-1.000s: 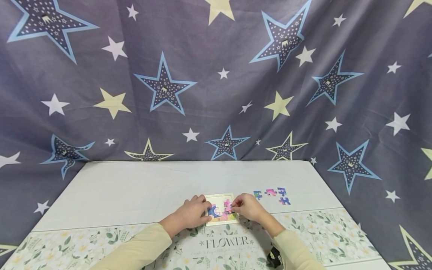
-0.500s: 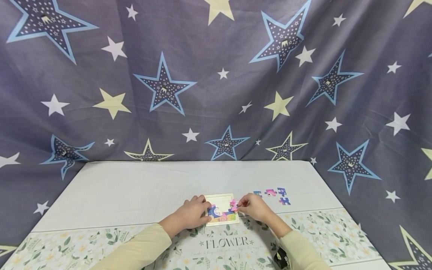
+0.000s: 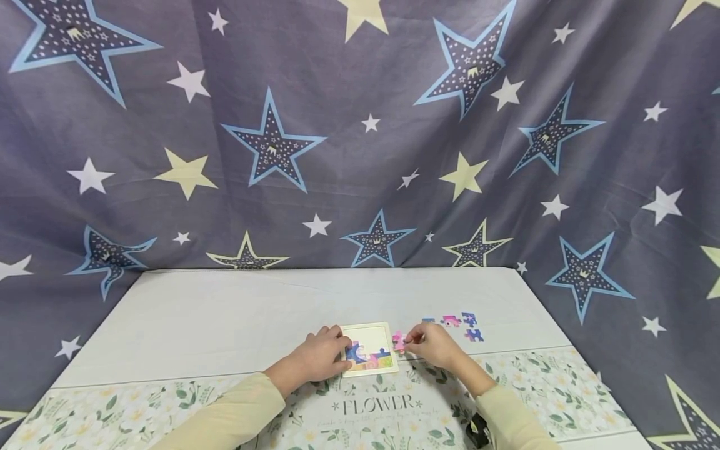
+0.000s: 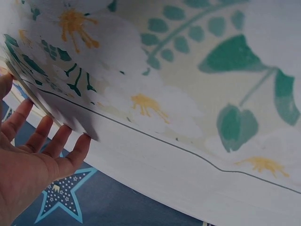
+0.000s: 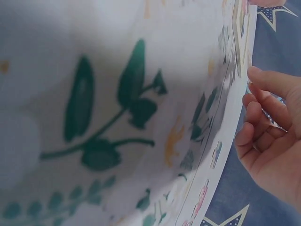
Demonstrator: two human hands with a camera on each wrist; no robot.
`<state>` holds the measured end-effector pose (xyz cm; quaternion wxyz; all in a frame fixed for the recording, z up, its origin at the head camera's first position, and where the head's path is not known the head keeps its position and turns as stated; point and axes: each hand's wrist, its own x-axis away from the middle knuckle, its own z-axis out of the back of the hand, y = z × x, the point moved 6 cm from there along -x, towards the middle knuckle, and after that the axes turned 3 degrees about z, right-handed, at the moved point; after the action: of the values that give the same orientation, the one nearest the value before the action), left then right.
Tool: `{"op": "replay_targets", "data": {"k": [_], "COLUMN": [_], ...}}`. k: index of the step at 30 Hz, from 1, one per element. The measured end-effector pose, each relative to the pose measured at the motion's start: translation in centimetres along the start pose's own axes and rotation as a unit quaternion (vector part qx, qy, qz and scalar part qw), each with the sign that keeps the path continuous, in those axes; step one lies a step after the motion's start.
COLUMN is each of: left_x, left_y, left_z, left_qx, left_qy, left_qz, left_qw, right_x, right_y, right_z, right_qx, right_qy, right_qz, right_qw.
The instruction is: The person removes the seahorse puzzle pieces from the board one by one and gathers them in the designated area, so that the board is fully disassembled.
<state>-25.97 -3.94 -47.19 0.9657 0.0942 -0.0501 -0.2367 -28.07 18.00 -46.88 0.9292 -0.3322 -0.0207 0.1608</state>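
By the left hand (image 3: 317, 354) the frame (image 3: 374, 373) is gripped, by the right hand (image 3: 432, 347) a piece (image 3: 399, 341) is pinched just beside it — presumably being fitted, with alignment needed next.

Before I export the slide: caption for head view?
Left hand holds a partly filled puzzle frame while the right hand pinches a pink piece beside its edge.

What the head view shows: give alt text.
A person's right hand pinches a pink puzzle piece beside a partly filled frame that the left hand holds. More pieces lie on a table before a starry curtain.
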Motion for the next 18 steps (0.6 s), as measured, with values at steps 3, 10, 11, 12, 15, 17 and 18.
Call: {"op": "replay_targets", "data": {"k": [3,10,11,12,15,17,18], "left_x": [0.1,0.2,0.2,0.2,0.3,0.3,0.3], "left_y": [0.0,0.1,0.1,0.1,0.1,0.2,0.2], "left_z": [0.0,0.2,0.2,0.2,0.2,0.2,0.3], "left_qx": [0.003,0.003,0.003,0.003,0.004,0.004,0.004], "left_qy": [0.0,0.002,0.002,0.002,0.002,0.003,0.003], "left_qz": [0.0,0.001,0.001,0.001,-0.001,-0.002,-0.002], "left_qw": [1.0,1.0,1.0,1.0,1.0,1.0,1.0], "right_x": [0.1,0.5,0.6,0.6,0.8,0.9,1.0], "right_y": [0.2,0.7,0.9,1.0,1.2,1.3,1.3], "right_z": [0.2,0.9,1.0,1.0,1.3,1.5,1.7], "right_qx": [0.008,0.016,0.017,0.018,0.023,0.025,0.023], "right_qy": [0.001,0.004,0.004,0.004,0.005,0.008,0.008], "right_qz": [-0.001,-0.007,-0.01,-0.011,-0.008,-0.001,0.003], "right_qw": [1.0,0.9998,0.9998,0.9998,0.9997,0.9997,0.9997]}}
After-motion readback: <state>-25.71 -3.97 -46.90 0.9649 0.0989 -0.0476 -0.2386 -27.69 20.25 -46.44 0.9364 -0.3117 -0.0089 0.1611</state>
